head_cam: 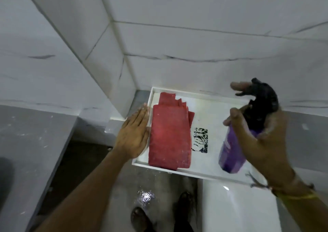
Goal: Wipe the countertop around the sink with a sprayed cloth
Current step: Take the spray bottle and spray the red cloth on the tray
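Red folded cloth [170, 139] lies on white worktop [209, 162], left of sink [236, 207]. Soft, light, limp: pinch near edge through all layers. Your left hand [133, 134] flat, released, beside it; right hand [260, 134] clenched round purple spray bottle [230, 153].

Dim, soft light; motion-blurred right hand [262, 134]

A black printed patch [200, 140] marked the middle of a white tray [204, 175]. White marble-veined wall tiles [195, 41] rose behind it. Below, two dark shoes [140, 217] stood on a wet grey floor [142, 183].
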{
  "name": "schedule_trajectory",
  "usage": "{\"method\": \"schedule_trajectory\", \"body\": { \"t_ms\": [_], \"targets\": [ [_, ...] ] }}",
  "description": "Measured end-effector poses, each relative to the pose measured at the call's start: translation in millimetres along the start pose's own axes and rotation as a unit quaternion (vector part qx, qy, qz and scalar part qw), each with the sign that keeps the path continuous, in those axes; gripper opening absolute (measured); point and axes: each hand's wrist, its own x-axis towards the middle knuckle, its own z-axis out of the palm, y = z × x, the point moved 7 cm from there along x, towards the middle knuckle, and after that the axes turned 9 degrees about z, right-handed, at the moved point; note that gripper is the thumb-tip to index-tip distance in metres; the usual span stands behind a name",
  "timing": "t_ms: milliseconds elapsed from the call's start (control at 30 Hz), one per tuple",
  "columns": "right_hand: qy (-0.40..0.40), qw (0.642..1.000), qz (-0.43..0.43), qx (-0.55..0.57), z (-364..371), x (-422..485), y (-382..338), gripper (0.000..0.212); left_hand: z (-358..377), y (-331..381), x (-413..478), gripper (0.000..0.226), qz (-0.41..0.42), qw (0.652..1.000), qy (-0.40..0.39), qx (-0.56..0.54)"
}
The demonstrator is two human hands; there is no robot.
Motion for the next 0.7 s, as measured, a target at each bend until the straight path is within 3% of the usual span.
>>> {"method": "schedule_trajectory", "body": {
  "t_ms": [133, 233, 367, 700],
  "targets": [
    [-0.097, 0.986, 0.135, -0.017, 50.4, -61.8, 12.5, 0.033, 0.9, -0.2, 0.1, 0.065, 0.006, 1.000, 0.002, 0.004],
    [-0.121, 0.969, 0.208, -0.045, 82.0, -81.1, 37.1, 0.019, 1.4, -0.2, -0.7, 0.071, 0.005, 1.000, 0.001, 0.005],
    [-0.127, 0.956, 0.250, -0.089, 103.4, -85.4, 57.8, 0.009, 3.0, -1.0, -2.3, 0.073, -0.003, 1.000, -0.004, 0.005],
    [-0.172, 0.931, 0.287, -0.148, 110.5, -97.7, 66.0, 0.016, 2.7, -0.7, -3.7, 0.074, -0.006, 1.000, -0.014, 0.007]
  ]
}}
